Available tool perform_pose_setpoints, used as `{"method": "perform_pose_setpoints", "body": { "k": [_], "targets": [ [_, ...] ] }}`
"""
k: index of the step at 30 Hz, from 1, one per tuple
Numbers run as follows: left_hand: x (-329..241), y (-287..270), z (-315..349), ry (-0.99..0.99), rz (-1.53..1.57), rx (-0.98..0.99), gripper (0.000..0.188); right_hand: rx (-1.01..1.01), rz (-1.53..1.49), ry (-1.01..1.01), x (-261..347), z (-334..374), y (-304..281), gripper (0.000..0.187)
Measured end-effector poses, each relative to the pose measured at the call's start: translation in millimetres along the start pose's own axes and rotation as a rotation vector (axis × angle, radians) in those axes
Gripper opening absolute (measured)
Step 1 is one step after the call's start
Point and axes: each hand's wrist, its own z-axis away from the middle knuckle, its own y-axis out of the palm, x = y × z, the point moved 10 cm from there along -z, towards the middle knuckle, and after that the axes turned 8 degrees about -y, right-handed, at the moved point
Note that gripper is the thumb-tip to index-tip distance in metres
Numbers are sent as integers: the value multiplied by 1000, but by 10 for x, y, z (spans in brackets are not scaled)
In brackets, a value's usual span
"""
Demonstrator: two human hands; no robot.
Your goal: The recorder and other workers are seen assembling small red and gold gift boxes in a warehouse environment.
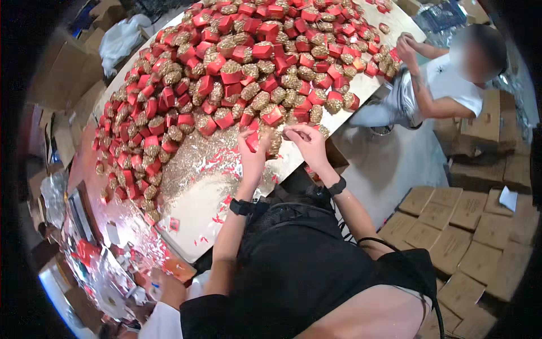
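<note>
My left hand [253, 156] is closed round a red-and-gold ornament [274, 143], which has a red faceted part and a knobby gold glitter part. My right hand [309, 146] is just to the right of it, thumb and fingertips pinched together close to the gold side. Whatever lies in that pinch is too small to make out. Beyond both hands, a large heap of similar ornaments [262, 51] covers most of the white table [195, 217]. Gold glitter [195, 155] and red scraps [226, 161] lie scattered to the left of my hands.
A co-worker [446, 85] in a white top stands at the table's right side, hands raised by the heap. Stacked cardboard boxes [451, 226] fill the right. Another person's white sleeve [161, 322] shows at lower left, near plastic-wrapped clutter [107, 282].
</note>
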Motion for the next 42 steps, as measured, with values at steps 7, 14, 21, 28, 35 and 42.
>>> {"method": "perform_pose_setpoints", "body": {
  "k": [7, 14, 21, 28, 35, 42],
  "targets": [
    [-199, -214, 221, -15, 51, -77, 46, 16, 154, -68, 22, 7, 219, 11],
    [-297, -269, 383, 41, 79, -84, 45, 76, 368, -175, 31, 35, 271, 6],
    [-68, -204, 344, -79, 408, 34, 43, 135, 151, 93, -116, 20, 336, 4],
    [-373, -320, 480, 45, 248, -14, 49, 228, 251, 57, 94, 15, 431, 7],
    [-109, -331, 476, 75, 223, 61, 56, 265, 166, 207, -273, 187, 365, 14],
    [-387, -571, 489, 265, 63, -216, 53, -37, 143, 226, -440, 78, 360, 4]
  ]
}}
